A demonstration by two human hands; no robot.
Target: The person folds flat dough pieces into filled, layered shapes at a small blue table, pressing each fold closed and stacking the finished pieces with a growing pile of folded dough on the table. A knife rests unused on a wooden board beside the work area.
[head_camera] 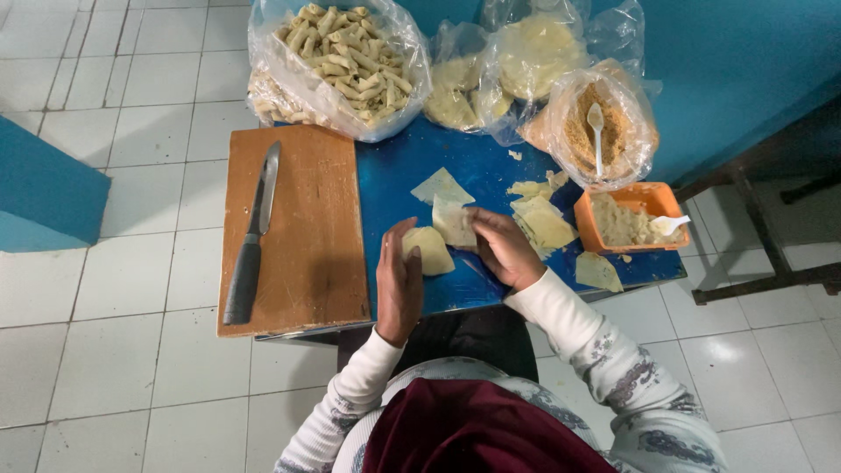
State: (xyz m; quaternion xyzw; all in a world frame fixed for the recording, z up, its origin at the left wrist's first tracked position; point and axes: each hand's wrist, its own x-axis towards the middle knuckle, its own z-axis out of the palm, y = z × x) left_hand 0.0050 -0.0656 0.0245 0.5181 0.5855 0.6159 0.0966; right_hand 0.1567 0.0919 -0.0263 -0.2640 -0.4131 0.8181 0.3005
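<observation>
A blue table (412, 175) is seen from above, set on a white tiled floor (123, 263). Its left part is covered by a wooden cutting board (298, 236), on which a knife (254, 232) with a dark handle lies lengthwise, untouched.

Along the far edge, clear plastic bags are lined up: the largest bag (337, 61) is filled with finished rolls, the next bag (517, 61) is packed with flat pastry sheets, and a smaller bag (600, 127) of brown crumbs has a white spoon standing in it. By the right edge an orange tub (626, 219) of pale filling is placed, with a second white spoon resting in it.

A few cut pastry pieces (543, 219) are scattered on the bare blue surface — one more lies near the front right corner.

At the front middle, a folded pastry piece (429, 250) is pressed against the table by the left hand (399, 285), fingers curved around its near edge. The right hand (504, 250) is laid on another sheet (453, 221) just beside it, fingertips pinching its edge; neither hand is clenched.

Judged from what lies here, much has already been rolled — the big bag is nearly full — yet many sheets and a good share of filling are left to be used.
</observation>
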